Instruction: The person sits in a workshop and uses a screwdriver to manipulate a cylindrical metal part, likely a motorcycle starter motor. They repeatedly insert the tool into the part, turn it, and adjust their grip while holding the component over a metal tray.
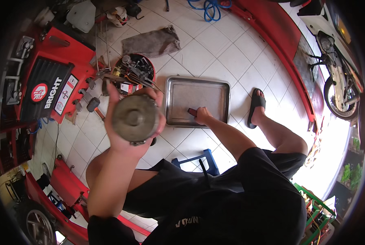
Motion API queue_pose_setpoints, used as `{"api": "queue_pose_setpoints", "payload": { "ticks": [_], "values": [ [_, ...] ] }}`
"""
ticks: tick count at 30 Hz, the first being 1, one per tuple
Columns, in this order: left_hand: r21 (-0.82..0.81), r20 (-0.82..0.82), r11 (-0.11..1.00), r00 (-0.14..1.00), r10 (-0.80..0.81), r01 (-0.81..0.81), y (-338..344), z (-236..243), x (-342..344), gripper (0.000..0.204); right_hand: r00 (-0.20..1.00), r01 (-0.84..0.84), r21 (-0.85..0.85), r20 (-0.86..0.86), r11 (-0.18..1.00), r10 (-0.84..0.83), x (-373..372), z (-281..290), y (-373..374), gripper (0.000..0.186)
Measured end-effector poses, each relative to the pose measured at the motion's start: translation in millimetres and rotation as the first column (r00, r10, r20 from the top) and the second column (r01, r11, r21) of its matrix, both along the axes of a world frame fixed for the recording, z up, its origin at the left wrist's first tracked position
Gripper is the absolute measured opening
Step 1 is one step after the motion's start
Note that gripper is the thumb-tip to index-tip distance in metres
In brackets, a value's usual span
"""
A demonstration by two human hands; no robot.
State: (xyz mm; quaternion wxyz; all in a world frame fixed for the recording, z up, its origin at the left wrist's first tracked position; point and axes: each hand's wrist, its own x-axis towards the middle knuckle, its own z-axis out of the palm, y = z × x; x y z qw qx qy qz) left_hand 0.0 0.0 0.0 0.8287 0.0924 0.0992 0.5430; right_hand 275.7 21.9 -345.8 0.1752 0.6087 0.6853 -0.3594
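Note:
Raised close to the camera, my left hand (pixel 124 148) wraps round a round, grey-brown metal part (pixel 134 117) with a raised boss at its centre. It looks like a drum-shaped machine part, but I cannot tell its exact kind. Lower down, my right hand (pixel 203 116) is closed on a small dark red piece (pixel 192 112), perhaps a handle. That hand is over a shallow rectangular metal tray (pixel 169 102) on the tiled floor. The rest of the red piece is hidden by my fingers or too small to make out.
A red tub (pixel 151 70) full of metal tools stands beyond my left hand, with a hammer (pixel 94 106) nearer. A grey rag (pixel 151 42) lies beyond. On the left is a red tool cabinet (pixel 54 77); a motorcycle (pixel 333 73) stands right. A blue stool (pixel 210 160) is below me.

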Motion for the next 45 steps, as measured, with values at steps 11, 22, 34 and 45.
{"api": "queue_pose_setpoints", "payload": {
  "ticks": [11,22,34,45],
  "values": [
    [0.068,-0.438,0.995,0.898,-0.038,0.075,-28,23,71,0.079,0.446,0.265,-0.692,-0.529,0.671,-0.722,75,248,77,0.015],
    [0.045,-0.329,0.923,0.878,-0.348,0.383,-50,8,100,0.091,0.089,0.005,-0.521,-0.850,0.854,-0.519,102,394,4,0.028],
    [0.021,-0.388,0.808,0.750,-0.536,0.588,-28,-12,142,0.092,0.282,-0.040,0.272,-0.920,0.962,0.272,73,407,-15,0.026],
    [-0.106,-0.386,0.761,0.679,-0.625,0.640,-14,-15,148,0.094,0.434,-0.059,0.452,-0.791,0.890,0.431,83,396,-9,0.030]
  ]
}}
